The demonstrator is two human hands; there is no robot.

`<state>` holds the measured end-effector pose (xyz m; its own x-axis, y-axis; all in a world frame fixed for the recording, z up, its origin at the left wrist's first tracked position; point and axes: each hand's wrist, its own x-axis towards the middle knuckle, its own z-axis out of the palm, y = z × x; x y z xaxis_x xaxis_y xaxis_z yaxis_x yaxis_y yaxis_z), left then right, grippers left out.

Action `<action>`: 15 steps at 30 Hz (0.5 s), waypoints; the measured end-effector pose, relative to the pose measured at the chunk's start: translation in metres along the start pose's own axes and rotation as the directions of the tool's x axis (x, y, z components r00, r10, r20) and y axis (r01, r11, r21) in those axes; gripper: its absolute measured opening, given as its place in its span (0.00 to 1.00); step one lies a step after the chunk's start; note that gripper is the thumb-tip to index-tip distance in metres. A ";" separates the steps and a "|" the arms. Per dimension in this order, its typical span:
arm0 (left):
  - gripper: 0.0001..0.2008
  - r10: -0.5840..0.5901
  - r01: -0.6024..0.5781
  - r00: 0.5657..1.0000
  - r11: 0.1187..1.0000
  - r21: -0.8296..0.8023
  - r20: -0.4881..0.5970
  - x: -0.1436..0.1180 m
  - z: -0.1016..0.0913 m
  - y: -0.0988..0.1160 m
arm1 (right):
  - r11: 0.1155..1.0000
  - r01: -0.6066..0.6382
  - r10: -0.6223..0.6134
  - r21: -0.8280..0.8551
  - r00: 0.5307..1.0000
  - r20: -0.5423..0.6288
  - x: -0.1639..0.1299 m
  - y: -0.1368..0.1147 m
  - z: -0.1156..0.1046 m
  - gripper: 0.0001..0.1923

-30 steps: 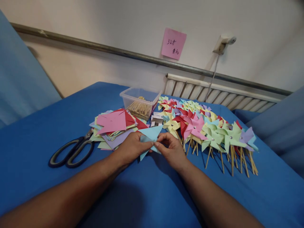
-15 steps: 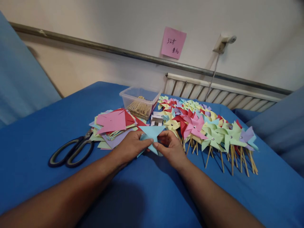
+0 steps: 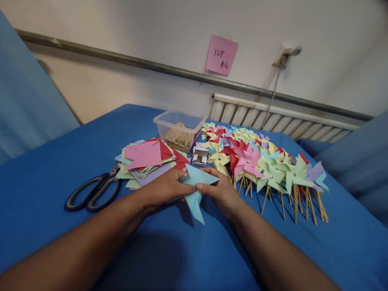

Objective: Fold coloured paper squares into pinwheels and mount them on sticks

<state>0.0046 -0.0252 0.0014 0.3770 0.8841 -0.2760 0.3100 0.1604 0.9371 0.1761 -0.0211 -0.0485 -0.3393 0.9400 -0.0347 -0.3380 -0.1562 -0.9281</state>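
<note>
A light blue paper pinwheel [image 3: 196, 202] is held above the blue cloth between both hands, its folded blades sticking out upward, to the right and downward. My left hand [image 3: 171, 186] is closed on its left side, the thumb pressing near the centre. From the right, my right hand [image 3: 222, 192] pinches the centre with thumb and fingers. The fingertips behind the paper are hidden. Just beyond my left hand lies a stack of cut coloured paper squares [image 3: 144, 153], pink on top. Scissors with dark handles [image 3: 93, 192] rest left of the stack, their blades partly under it.
A clear plastic box [image 3: 178, 129] of thin wooden sticks stands at the back. Beside it is a small white open box [image 3: 200, 155]. Many finished pinwheels on sticks [image 3: 248, 161] lie to the right. A radiator [image 3: 273, 115] and pipe run along the wall.
The light blue paper has turned in my hands; a blade now points down towards me and another points right. My right hand has shifted slightly. The small white box is more exposed.
</note>
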 end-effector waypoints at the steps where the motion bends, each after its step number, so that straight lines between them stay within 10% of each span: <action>1: 0.08 -0.002 0.002 1.000 1.000 0.015 0.005 0.000 0.000 0.000 | 1.000 0.009 -0.009 -0.024 1.000 0.002 -0.001 0.000 0.000 0.23; 15: 0.10 0.073 -0.072 0.997 0.997 -0.032 0.034 0.000 0.000 0.001 | 0.989 -0.141 0.140 0.036 0.990 0.015 -0.004 -0.001 0.002 0.19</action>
<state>0.0045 -0.0249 0.0021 0.4281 0.8780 -0.2140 0.2544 0.1101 0.9608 0.1761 -0.0253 -0.0470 -0.3967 0.9041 -0.1587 -0.3183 -0.2976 -0.9000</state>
